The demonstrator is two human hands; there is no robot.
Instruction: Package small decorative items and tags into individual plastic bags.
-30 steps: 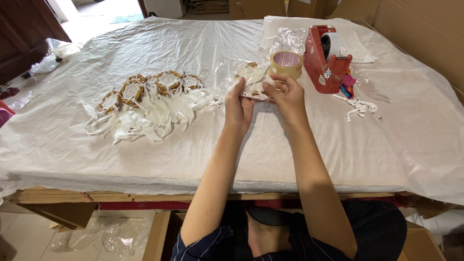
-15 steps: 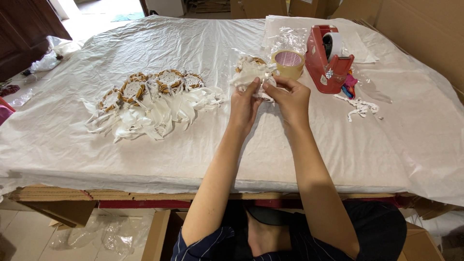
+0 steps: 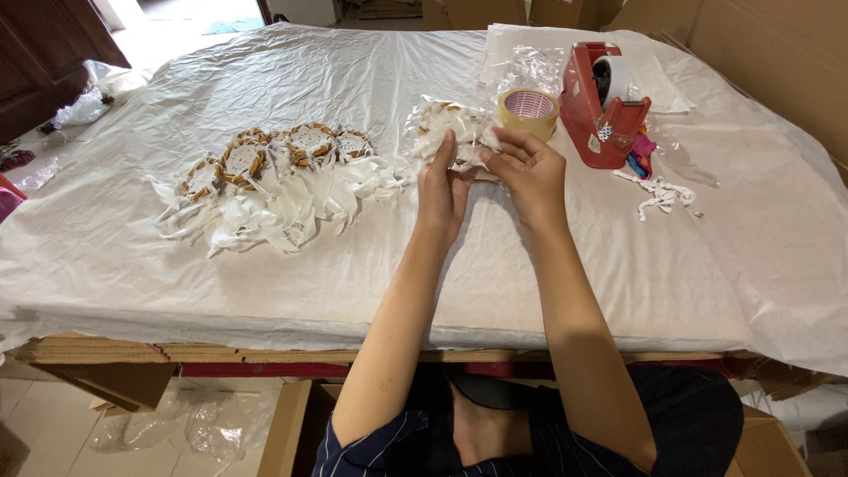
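Note:
Both my hands hold a clear plastic bag [image 3: 446, 128] with a small white feathered dreamcatcher inside, just above the table. My left hand [image 3: 442, 185] grips its near left edge, fingers upright. My right hand [image 3: 526, 168] pinches the bag's right side, next to a roll of tan tape [image 3: 528, 111]. A row of several small dreamcatchers with woven tan rings and white feathers [image 3: 274, 181] lies to the left of my hands.
A red tape dispenser [image 3: 605, 106] stands at the back right, with white scraps [image 3: 662, 194] beside it. A white plastic sheet [image 3: 618, 274] covers the table. Clear bags [image 3: 530, 66] lie behind the tape roll. Cardboard boxes [image 3: 768, 44] stand at the far right.
My hands have lifted the bagged dreamcatcher slightly and shifted it toward the far side; my right fingers now pinch its right edge.

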